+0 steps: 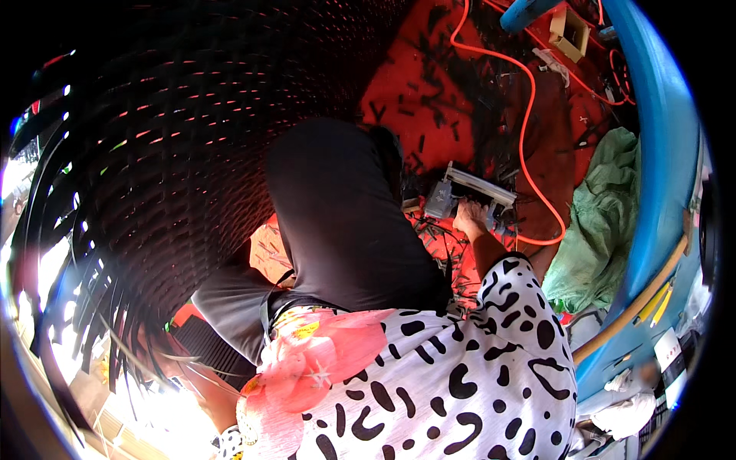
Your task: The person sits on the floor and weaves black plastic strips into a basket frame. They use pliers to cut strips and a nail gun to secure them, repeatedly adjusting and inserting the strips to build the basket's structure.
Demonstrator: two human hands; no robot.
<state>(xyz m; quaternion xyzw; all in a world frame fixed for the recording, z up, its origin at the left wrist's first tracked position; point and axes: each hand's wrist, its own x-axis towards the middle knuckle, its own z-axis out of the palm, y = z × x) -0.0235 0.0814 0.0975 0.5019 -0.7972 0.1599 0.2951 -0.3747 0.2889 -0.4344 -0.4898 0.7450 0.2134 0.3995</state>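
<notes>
My right hand [469, 218] reaches down to the floor, its fingers curled around a grey staple gun [439, 201] with a long metal magazine [481, 186]. An orange hose [530, 138] curves down beside the tool. At the lower left, my left hand [178, 366] is among loose black strips at the edge of a large black woven piece [176, 146]. Strong glare and the strips hide its fingers, so what it holds cannot be made out. The woven piece rises beside my bent leg in dark trousers [337, 207].
Short black offcuts lie scattered over the red floor covering [414, 92]. A crumpled green sack [602, 222] lies at the right, by a curved blue surface [661, 130] with a wooden stick [636, 307]. A small open cardboard box [569, 37] sits at the far right.
</notes>
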